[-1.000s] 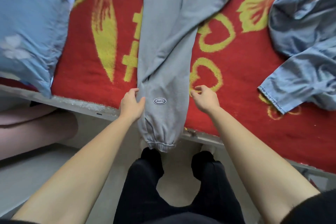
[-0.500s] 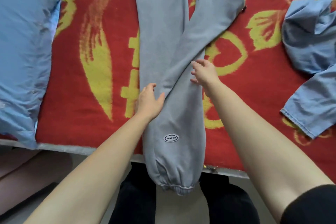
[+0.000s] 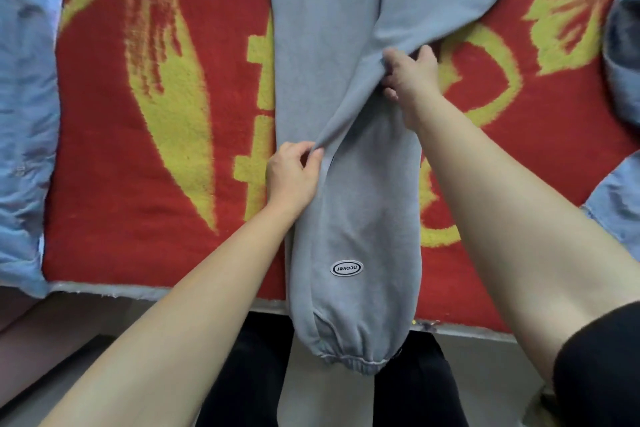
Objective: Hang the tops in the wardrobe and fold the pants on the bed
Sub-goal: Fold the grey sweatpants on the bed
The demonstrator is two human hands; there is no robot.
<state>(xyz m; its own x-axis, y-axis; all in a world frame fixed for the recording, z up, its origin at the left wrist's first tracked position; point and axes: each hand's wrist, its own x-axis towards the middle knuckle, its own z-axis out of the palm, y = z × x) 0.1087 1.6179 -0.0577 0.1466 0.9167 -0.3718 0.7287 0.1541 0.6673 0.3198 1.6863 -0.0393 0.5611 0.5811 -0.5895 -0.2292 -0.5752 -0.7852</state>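
Bed (image 3: 156, 289) fills the view, covered by a plush red-and-yellow blanket (image 3: 114, 184). The grey sweatpants (image 3: 329, 45) lie lengthwise down the middle of it. One leg runs straight; the other crosses over it on a diagonal toward the far right, so the legs aren't stacked yet. Light-blue bedding (image 3: 24, 114) sits along the left edge. A blue denim-look garment (image 3: 623, 62), probably one of the tops, lies at the right, apart from the pants. Our left hand (image 3: 292, 173) pinches the near edge of the upper leg between thumb and fingers. Our right hand (image 3: 410, 74) is clenched on the same leg's far-side edge further up, bunching the cloth. The elastic cuff (image 3: 346, 354) end hangs over the near bed edge, with the oval logo patch (image 3: 346, 268) just above it. Handling call: thick fleece-type knit, soft and limp with no stiffness, fairly light. It should sag between grip points and drag on the plush blanket rather than slide. We'd take it by the edges or seams, lift the upper leg clear, lay it square on the lower one, then fold from the cuff and waistband ends.
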